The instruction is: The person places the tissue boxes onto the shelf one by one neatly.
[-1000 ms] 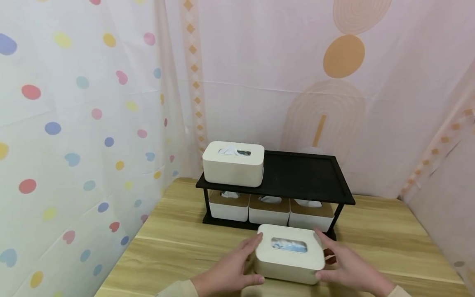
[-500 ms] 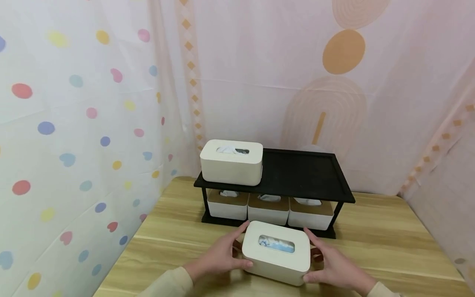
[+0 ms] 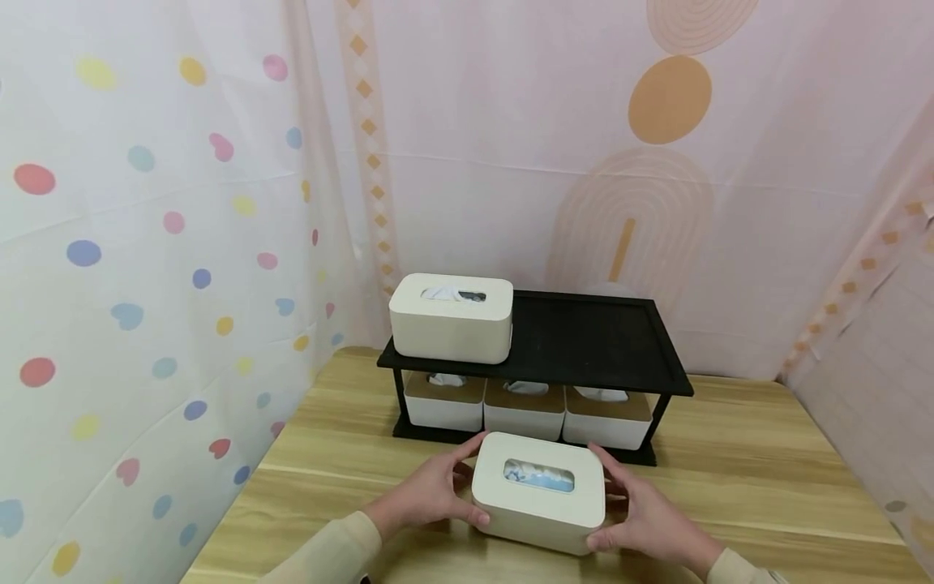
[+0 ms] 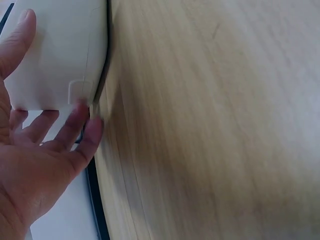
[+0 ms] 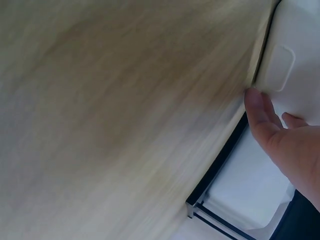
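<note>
A cream tissue box (image 3: pixel 536 507) sits low in the head view, in front of the black rack, with blue-and-white packaging showing through its oval slot. My left hand (image 3: pixel 434 493) grips its left end, thumb on the front corner and fingers along the far side. At the other end, my right hand (image 3: pixel 645 517) holds it the same way. The left wrist view shows the thumb and fingers around the box end (image 4: pixel 60 60). In the right wrist view, curled fingertips (image 5: pixel 254 100) reach the box's lower edge. The undersides of both hands' grip are partly hidden in the head view.
On the left of the black two-tier rack's top (image 3: pixel 591 341) stands another cream tissue box (image 3: pixel 452 328). Three white boxes with brown lids (image 3: pixel 524 405) fill the lower tier. Patterned curtains (image 3: pixel 474 122) hang behind and beside the wooden table (image 3: pixel 314 478).
The held tissue box has shifted left and turned slightly, its right end nearer me. Both hands moved with it and now wrap its ends more closely. The rack and its boxes stay put.
</note>
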Demonstrator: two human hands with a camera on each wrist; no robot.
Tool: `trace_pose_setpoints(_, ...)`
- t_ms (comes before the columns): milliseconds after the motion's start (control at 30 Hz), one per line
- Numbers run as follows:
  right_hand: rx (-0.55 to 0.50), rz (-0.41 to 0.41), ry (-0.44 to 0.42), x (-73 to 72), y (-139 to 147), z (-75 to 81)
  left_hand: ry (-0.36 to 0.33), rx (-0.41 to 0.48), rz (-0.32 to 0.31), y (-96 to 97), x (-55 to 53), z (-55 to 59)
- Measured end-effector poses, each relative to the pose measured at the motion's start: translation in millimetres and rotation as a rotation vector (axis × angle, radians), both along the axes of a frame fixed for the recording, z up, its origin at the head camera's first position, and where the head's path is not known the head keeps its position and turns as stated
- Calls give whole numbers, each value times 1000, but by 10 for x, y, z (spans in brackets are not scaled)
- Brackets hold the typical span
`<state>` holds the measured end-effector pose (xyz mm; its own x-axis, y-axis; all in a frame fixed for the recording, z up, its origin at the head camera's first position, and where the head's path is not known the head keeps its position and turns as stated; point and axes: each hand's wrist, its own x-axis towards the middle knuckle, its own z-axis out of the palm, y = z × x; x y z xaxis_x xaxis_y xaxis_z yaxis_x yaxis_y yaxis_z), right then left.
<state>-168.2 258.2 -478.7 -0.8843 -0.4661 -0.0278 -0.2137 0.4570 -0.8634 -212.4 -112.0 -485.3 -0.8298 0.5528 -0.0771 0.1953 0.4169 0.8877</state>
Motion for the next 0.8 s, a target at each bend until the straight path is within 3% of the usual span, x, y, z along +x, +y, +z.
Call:
trace_pose_setpoints(167,-41,-7,-18,-3,-10,-12,13,7,-1,7,4,-3)
trace_pose_setpoints(333,-124,-2,-57,-13,-14,-11,-37,74,-7,4,11,-1)
trace_pose_setpoints(567,-252,33,-117,-25,-6,-38,-149,171,-24,-3,14,27)
trace_pose_setpoints(800,-296,2,-209,-14,7,-56,-277,226,-43,-27,42,77)
